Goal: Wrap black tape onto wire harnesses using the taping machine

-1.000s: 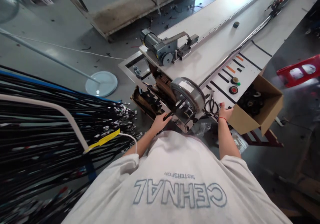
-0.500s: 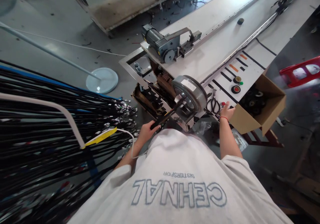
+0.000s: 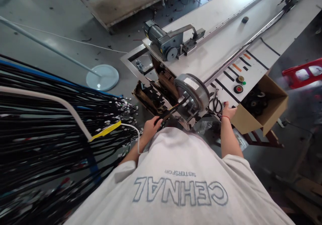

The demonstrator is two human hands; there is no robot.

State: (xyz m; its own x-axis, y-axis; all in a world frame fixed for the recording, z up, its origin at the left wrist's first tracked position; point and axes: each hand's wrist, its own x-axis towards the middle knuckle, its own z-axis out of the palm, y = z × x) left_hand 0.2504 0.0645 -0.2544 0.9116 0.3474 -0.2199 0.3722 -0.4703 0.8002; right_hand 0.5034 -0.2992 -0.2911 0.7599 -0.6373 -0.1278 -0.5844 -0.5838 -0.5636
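Observation:
My left hand (image 3: 151, 128) is closed around a black wire harness (image 3: 171, 111), just left of my shirt front. From there the harness runs up into the centre of a round metal wheel-like machine head (image 3: 193, 90) at the table's near end. My right hand (image 3: 228, 112) rests at the table edge with its fingers apart. One fingertip is on a small red button (image 3: 224, 103), which it mostly covers. Black-handled scissors (image 3: 215, 105) lie just left of that hand. Rolls of tape (image 3: 238, 89) sit beyond it.
A cardboard box (image 3: 273, 101) of dark rolls stands at the right. A motor unit (image 3: 163, 39) is mounted on the long white table (image 3: 213, 50). Many black cables (image 3: 62, 117) hang at the left, beside a white round stand base (image 3: 102, 77). A red plastic stool (image 3: 304, 73) is far right.
My left hand has risen slightly with the harness, which now bends a little more toward the wheel. My right hand stays at the button, its fingertip now covering more of it.

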